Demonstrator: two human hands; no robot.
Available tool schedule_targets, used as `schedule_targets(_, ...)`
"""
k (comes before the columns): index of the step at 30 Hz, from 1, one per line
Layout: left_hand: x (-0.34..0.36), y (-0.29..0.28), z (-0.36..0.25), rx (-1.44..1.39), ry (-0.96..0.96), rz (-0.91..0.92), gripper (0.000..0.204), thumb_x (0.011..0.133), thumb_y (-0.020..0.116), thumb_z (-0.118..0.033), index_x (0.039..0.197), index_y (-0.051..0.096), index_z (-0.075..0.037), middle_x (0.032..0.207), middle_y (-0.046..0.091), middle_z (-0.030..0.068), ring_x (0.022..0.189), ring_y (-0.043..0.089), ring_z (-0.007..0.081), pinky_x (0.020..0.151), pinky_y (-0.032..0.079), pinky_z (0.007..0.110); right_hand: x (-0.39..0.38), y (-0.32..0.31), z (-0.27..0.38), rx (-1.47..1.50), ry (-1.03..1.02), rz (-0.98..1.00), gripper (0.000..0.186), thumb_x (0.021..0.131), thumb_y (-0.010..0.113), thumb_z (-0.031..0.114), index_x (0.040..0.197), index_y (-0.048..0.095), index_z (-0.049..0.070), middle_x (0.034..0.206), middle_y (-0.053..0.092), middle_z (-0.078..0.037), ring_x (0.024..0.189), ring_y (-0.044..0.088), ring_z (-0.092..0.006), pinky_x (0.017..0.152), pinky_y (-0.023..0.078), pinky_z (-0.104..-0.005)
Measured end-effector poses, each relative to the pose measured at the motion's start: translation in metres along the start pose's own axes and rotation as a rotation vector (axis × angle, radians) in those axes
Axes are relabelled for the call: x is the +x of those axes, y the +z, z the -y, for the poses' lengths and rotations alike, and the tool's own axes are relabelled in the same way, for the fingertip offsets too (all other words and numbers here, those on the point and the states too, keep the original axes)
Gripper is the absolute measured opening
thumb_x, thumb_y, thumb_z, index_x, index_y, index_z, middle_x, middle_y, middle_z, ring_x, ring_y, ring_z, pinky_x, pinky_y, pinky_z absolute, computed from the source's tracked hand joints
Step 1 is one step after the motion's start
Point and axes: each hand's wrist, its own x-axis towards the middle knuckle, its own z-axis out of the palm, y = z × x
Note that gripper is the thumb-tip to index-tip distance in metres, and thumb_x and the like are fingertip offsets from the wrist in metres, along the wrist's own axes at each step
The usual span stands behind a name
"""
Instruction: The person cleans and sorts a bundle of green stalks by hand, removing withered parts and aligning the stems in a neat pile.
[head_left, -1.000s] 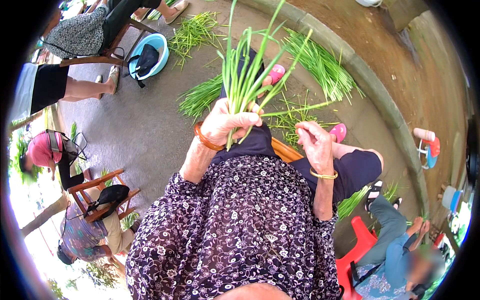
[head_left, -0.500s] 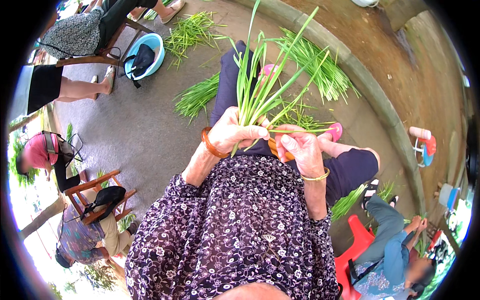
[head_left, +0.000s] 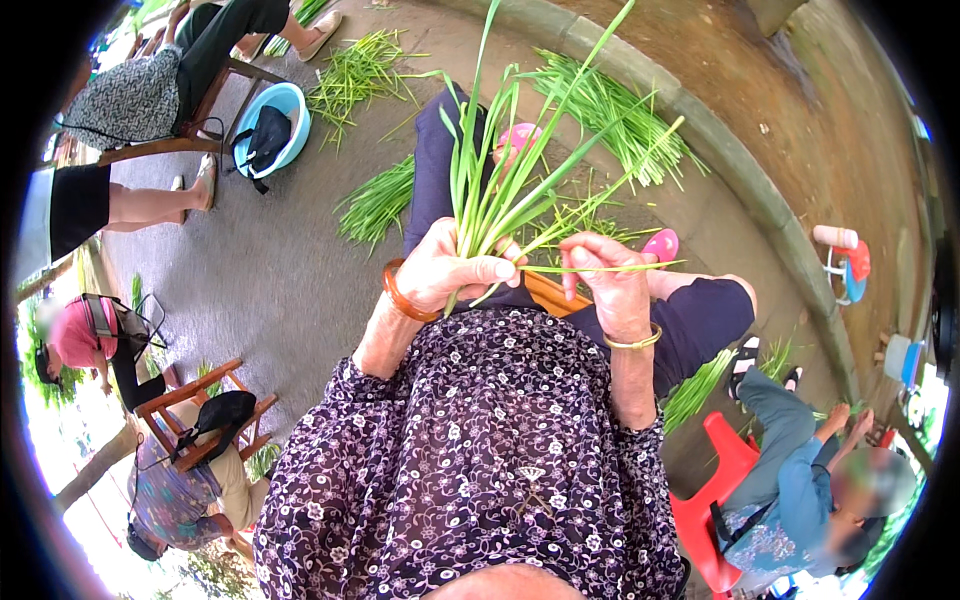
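Note:
My left hand (head_left: 447, 262) is closed around the lower ends of a bunch of garlic chives (head_left: 490, 185). Their long flat green leaves fan up and away from me. To its right, my right hand (head_left: 608, 280) has its fingers bent at a single thin chive leaf (head_left: 645, 267), which runs sideways from the bunch across the fingers, its tip sticking out to the right. Thumb and forefinger seem to pinch it. Both hands are above my lap, a little apart. An orange-brown bangle (head_left: 397, 290) is on my left wrist, a yellowish one (head_left: 637, 341) on my right.
Piles of chives lie on the ground: one (head_left: 380, 203) left of my leg, a larger one (head_left: 620, 115) by the curved kerb (head_left: 745, 185). Loose leaves lie around my pink shoes (head_left: 661, 244). A blue basin (head_left: 297, 145) holds a black bag. People sit on both sides, one on a red chair (head_left: 705, 500).
My right hand has lifted slightly and its fingers have opened out a little, with the single leaf now stretched out past them to the right. The bunch has shifted slightly left.

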Motion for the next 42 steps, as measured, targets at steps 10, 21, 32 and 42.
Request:
schedule_targets(10, -0.005, -0.015, -0.007, 0.126, -0.009, 0.034, 0.02, 0.066, 0.07, -0.01, 0.081, 0.06, 0.0, 0.065, 0.06, 0.0067, 0.044, 0.043, 0.0037, 0.037, 0.028, 0.016, 0.004, -0.047, 0.028, 0.268, -0.238, -0.162, 0.017, 0.083, 0.051, 0.011, 0.092, 0.055, -0.002, 0.073, 0.053, -0.006, 0.056, 0.051, -0.0122, 0.047, 0.044, -0.0227)
schedule_targets(21, -0.004, -0.026, -0.004, -0.131, 0.025, 0.213, 0.03, 0.063, 0.071, -0.015, 0.079, 0.056, 0.006, 0.062, 0.054, 0.0103, 0.039, 0.041, 0.0059, 0.032, 0.029, 0.016, -0.004, -0.06, 0.029, 0.255, -0.242, -0.137, 0.017, 0.084, 0.049, 0.011, 0.092, 0.055, -0.003, 0.073, 0.052, -0.006, 0.058, 0.051, -0.0123, 0.047, 0.044, -0.0237)
schedule_targets(32, -0.005, -0.013, -0.008, -0.097, 0.045, 0.156, 0.03, 0.062, 0.071, -0.022, 0.069, 0.054, 0.002, 0.054, 0.048, 0.0078, 0.041, 0.039, 0.0082, 0.03, 0.022, 0.019, 0.004, -0.012, 0.027, -0.065, -0.057, 0.174, 0.012, 0.081, 0.054, 0.007, 0.086, 0.059, -0.003, 0.07, 0.055, -0.003, 0.058, 0.05, -0.0064, 0.052, 0.041, -0.0171)
schedule_targets(42, -0.001, -0.017, -0.003, -0.187, 0.003, 0.259, 0.033, 0.064, 0.07, -0.021, 0.075, 0.055, 0.005, 0.06, 0.054, 0.0069, 0.038, 0.044, 0.0055, 0.031, 0.029, 0.016, 0.002, 0.027, 0.029, -0.138, -0.158, 0.161, 0.02, 0.079, 0.053, 0.002, 0.099, 0.055, -0.003, 0.1, 0.051, -0.007, 0.065, 0.05, -0.0063, 0.057, 0.042, -0.0181)
